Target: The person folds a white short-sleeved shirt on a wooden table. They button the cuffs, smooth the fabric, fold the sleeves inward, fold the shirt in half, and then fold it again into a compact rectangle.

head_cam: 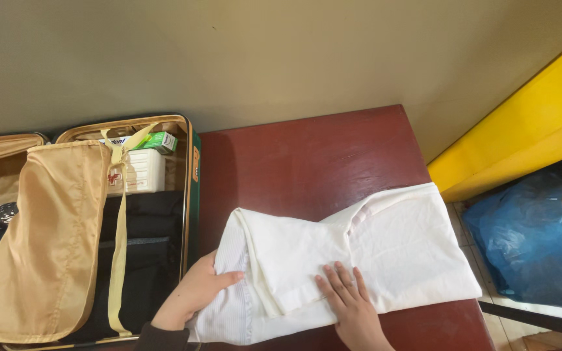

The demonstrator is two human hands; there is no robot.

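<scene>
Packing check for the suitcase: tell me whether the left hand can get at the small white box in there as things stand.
Probably yes. The left hand rests on the white garment's edge beside the open suitcase. The white box lies uncovered at the far end; only a yellow strap hangs nearby.

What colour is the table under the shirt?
Dark reddish-brown, seen in the head view: the table under the white shirt.
</scene>
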